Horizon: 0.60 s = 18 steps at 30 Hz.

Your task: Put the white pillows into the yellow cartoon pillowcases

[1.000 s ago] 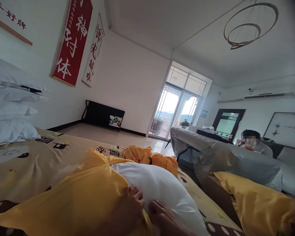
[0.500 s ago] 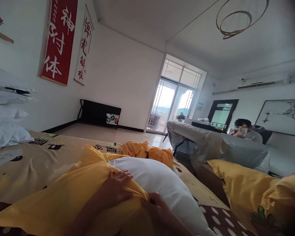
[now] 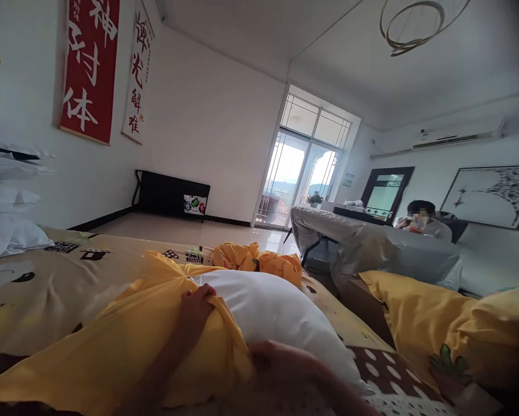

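A white pillow [image 3: 280, 312] lies partly inside a yellow pillowcase [image 3: 124, 335], its bare side showing to the right of the case's opening. My left hand [image 3: 197, 306] has its fingers curled over the upper part of that opening's edge, close to the pillow. Lower down along the same edge, my right hand [image 3: 280, 363] grips the fabric, its thumb side against the white pillow. Some of the right hand's fingers are in shadow and hidden.
A printed sheet [image 3: 124, 260] spreads beneath. Bunched orange-yellow cloth [image 3: 237, 255] lies behind the pillow. White pillows [image 3: 8, 202] are stacked at left, a yellow pillow [image 3: 432, 312] rests at right. Farther back, a person [image 3: 424, 222] sits by a plastic-covered table [image 3: 372, 248].
My left hand has gone from lying with fingers stretched on the case to closing on its edge. My right hand sits slightly lower along the opening. The view has shifted a little.
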Available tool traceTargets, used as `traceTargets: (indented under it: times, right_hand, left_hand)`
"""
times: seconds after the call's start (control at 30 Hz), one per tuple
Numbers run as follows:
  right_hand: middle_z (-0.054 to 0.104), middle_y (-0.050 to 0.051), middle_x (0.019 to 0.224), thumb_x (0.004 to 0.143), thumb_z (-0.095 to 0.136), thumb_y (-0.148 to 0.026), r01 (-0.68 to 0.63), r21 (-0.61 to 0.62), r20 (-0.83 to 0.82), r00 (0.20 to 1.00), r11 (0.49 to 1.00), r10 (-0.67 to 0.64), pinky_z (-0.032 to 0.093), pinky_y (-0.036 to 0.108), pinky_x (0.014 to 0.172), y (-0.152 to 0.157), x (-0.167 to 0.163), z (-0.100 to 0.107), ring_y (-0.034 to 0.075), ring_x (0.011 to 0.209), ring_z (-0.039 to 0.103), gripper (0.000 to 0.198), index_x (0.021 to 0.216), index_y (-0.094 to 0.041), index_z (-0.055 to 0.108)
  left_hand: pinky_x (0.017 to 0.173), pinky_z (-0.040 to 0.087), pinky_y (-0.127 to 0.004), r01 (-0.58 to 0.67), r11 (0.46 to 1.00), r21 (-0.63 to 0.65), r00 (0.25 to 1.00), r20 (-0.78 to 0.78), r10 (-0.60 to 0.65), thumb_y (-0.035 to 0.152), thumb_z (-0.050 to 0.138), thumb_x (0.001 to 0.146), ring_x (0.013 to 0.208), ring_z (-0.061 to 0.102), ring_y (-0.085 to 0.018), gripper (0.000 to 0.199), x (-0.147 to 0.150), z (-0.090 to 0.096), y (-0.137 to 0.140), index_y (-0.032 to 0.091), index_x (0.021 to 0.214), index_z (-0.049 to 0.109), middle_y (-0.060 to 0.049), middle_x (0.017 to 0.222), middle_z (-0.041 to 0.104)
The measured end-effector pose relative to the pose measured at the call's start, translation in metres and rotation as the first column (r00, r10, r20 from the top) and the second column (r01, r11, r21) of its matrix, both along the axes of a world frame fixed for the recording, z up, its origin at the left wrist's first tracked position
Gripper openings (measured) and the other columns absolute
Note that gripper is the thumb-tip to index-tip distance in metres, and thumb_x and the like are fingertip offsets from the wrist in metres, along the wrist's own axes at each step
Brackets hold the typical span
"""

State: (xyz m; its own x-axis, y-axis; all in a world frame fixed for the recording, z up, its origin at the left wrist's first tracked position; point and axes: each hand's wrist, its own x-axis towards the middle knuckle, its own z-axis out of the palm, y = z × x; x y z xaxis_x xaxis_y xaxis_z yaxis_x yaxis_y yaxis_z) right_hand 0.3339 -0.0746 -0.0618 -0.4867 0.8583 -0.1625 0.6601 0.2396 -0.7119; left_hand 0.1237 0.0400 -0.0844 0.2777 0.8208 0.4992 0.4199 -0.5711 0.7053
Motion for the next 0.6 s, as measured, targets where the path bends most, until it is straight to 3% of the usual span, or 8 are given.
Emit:
traceTargets:
  times: [0.1,0.2,0.3,0.4,0.47,0.5,0.6]
  right_hand:
    - [0.065,0.001,0.107,0.069,0.063,-0.025,0.077,0.151,0.028,0.996,0.985,-0.082,0.044,0.024,0.076,-0.018,-0.008,-0.011,0.018,0.09,0.057,0.035,0.104,-0.024,0.062]
    - [0.067,0.002,0.093,0.071,0.059,-0.028,0.235,0.175,-0.007,0.971,0.956,-0.237,0.045,0.026,0.073,-0.025,-0.012,-0.023,0.019,0.084,0.059,0.021,0.09,-0.02,0.064]
    - [0.064,0.002,0.077,0.069,0.06,-0.035,0.438,0.053,-0.217,0.882,0.897,-0.418,0.045,0.026,0.068,-0.016,-0.006,-0.025,0.019,0.078,0.059,0.02,0.076,-0.016,0.061]
    - [0.061,0.001,0.075,0.065,0.061,-0.042,0.602,-0.21,-0.473,0.628,0.771,-0.618,0.047,0.026,0.064,-0.001,0.004,-0.016,0.017,0.073,0.06,0.031,0.084,-0.017,0.057]
    - [0.059,0.0,0.074,0.063,0.061,-0.042,0.622,-0.3,-0.493,0.548,0.724,-0.676,0.046,0.023,0.056,0.008,0.005,-0.004,0.014,0.064,0.058,0.038,0.091,-0.018,0.055]
    - [0.058,0.0,0.074,0.062,0.062,-0.041,0.61,-0.302,-0.455,0.583,0.732,-0.673,0.043,0.022,0.05,0.013,0.003,0.003,0.013,0.06,0.056,0.04,0.095,-0.018,0.055]
    - [0.057,-0.002,0.071,0.064,0.063,-0.036,0.523,-0.19,-0.185,0.812,0.831,-0.554,0.036,0.02,0.041,0.031,-0.015,0.025,0.01,0.051,0.05,0.045,0.103,-0.017,0.055]
  left_hand:
    - [0.093,0.032,-0.045,-0.03,1.0,-0.007,0.999,0.035,0.03,0.026,0.042,0.078,0.093,0.059,-0.023,0.015,-0.001,-0.001,0.003,0.023,0.084,0.055,0.0,0.093,0.067]
    - [0.096,0.033,-0.044,0.009,1.0,0.013,1.0,0.03,-0.01,0.024,0.05,0.074,0.109,0.055,-0.023,0.022,-0.001,0.0,0.003,0.024,0.095,0.056,-0.001,0.111,0.064]
    - [0.102,0.028,-0.05,0.093,0.995,0.02,0.994,-0.052,-0.092,0.028,0.059,0.071,0.127,0.042,-0.026,0.04,-0.003,-0.002,0.002,0.026,0.111,0.054,-0.004,0.136,0.05]
    - [0.105,0.023,-0.056,0.149,0.989,-0.006,0.979,-0.138,-0.148,0.034,0.064,0.071,0.136,0.03,-0.029,0.058,-0.005,-0.006,0.002,0.028,0.126,0.046,-0.007,0.149,0.034]
    - [0.106,0.024,-0.056,0.143,0.99,-0.006,0.978,-0.154,-0.142,0.034,0.063,0.072,0.138,0.027,-0.029,0.064,-0.004,-0.01,0.003,0.027,0.131,0.042,-0.01,0.15,0.031]
    - [0.106,0.024,-0.055,0.139,0.99,0.002,0.978,-0.157,-0.137,0.033,0.062,0.072,0.138,0.026,-0.029,0.064,-0.003,-0.012,0.004,0.025,0.132,0.042,-0.011,0.15,0.031]
    - [0.106,0.026,-0.054,0.14,0.99,0.011,0.982,-0.128,-0.138,0.026,0.053,0.075,0.138,0.029,-0.028,0.057,0.0,-0.016,0.007,0.023,0.131,0.044,-0.011,0.148,0.035]
